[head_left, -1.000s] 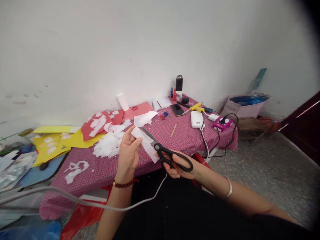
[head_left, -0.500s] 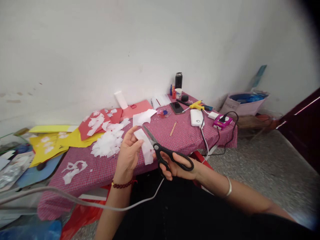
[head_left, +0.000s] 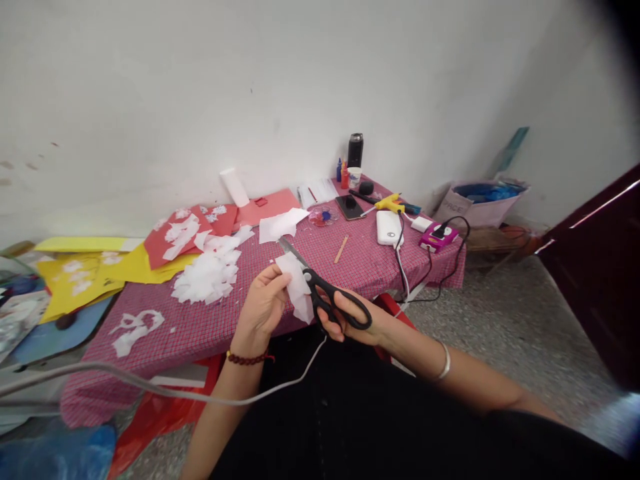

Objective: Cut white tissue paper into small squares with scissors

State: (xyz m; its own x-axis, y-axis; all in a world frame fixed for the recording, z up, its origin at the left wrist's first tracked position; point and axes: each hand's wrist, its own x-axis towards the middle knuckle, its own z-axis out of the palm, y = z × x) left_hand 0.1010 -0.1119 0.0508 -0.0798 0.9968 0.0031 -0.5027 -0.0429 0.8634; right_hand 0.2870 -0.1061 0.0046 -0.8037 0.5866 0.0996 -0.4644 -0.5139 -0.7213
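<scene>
My left hand pinches the left edge of a small piece of white paper, held just above the table's front edge. In my right hand are black-handled scissors, fingers through the loops. Their blades point up and left and lie along the upper part of the paper, partly hidden by it. A heap of white paper pieces lies on the checked tablecloth to the left of my hands. Behind the paper rests a larger white sheet.
To the right lie a wooden stick, a phone, a white power bank, a yellow glue gun and a purple power strip with cables. Red sheets and yellow sheets lie left. A white cable crosses my lap.
The scissors handles have come closer together, and the blades now cross the paper. The paper has tilted and bent in my left hand. The whole view has shifted slightly.
</scene>
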